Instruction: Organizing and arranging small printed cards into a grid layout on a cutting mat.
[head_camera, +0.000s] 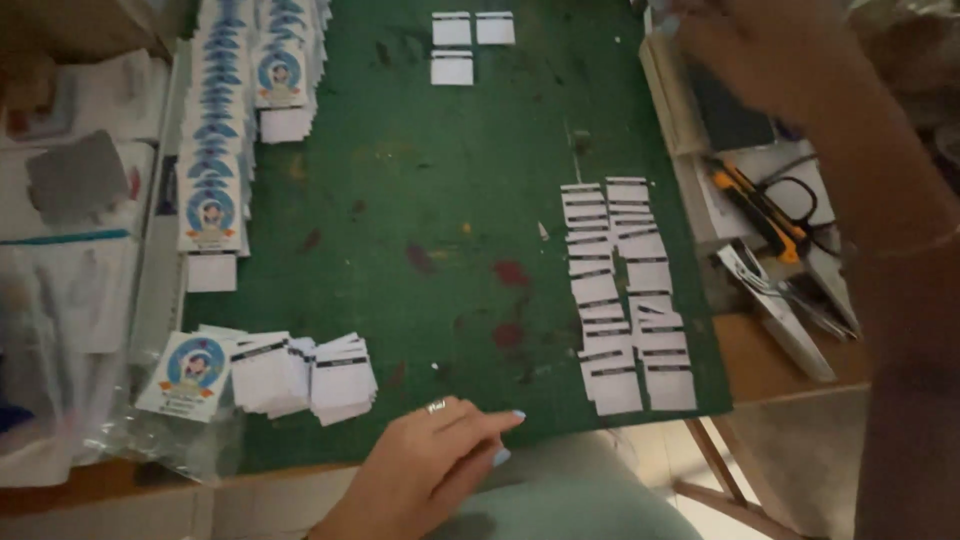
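Observation:
My left hand (430, 465) rests at the near edge of the green cutting mat (430, 220), fingers stretched flat and together, with a ring on one finger, holding nothing. My right hand (745, 45) reaches up to the far right past the mat's corner; its fingertips are blurred and partly cut off, so what it touches cannot be told. Two columns of small white cards (625, 295) with dark stripes overlap down the mat's right side. Loose piles of similar cards (300, 375) lie near my left hand.
Rows of printed cards with a blue round picture (215, 130) run along the mat's left edge. Three white cards (465, 45) lie at the top. A yellow utility knife (760, 205), scissors and metal clips sit right of the mat. Plastic sleeves lie at the left.

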